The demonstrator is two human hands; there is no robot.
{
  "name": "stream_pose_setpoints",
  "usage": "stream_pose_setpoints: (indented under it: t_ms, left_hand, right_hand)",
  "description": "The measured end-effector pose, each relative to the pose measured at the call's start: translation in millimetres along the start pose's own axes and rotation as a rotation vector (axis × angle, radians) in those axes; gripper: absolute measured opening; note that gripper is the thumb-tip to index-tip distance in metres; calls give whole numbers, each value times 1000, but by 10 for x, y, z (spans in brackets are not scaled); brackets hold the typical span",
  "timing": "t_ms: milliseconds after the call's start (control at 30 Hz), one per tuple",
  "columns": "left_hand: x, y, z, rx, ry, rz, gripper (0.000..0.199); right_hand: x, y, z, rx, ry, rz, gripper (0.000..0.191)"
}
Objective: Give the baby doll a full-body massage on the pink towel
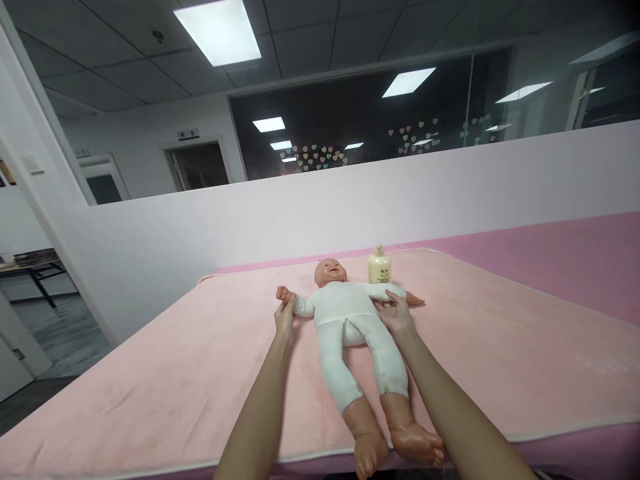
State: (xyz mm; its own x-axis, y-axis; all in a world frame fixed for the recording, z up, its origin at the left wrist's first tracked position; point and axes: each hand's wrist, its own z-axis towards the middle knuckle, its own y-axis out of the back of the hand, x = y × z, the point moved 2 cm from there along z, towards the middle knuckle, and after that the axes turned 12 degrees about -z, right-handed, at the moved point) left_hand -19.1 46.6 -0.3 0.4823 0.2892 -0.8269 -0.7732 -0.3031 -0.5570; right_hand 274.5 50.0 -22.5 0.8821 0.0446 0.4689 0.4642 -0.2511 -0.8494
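A baby doll (340, 307) in a white suit lies on its back on a pink blanket (225, 367), head away from me and bare feet at the near edge. Its arms are spread to both sides. My left hand (285, 317) is closed round the doll's wrist on the left side, just below its small fist. My right hand (396, 315) holds the doll's sleeved arm on the right side, fingers under it and thumb on top. A pale yellow pump bottle (379, 267) stands upright behind that arm, beside the doll's head.
A low white wall (310, 220) with a window above it runs behind the padded pink surface (565, 257). At the far left, a dark-legged table (43, 268) stands beyond an opening.
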Motion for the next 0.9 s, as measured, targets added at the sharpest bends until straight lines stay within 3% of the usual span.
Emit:
stream_pose_setpoints:
  t_ms: [433,900]
  left_hand:
    - [-115,-59,-134,61,110,-140,30]
    - [-46,-12,-63,52,4,104,51]
  right_hand:
    - [-6,-4,2,-4,25,-20,24]
    - [-3,-4,0,1,33,-22,26]
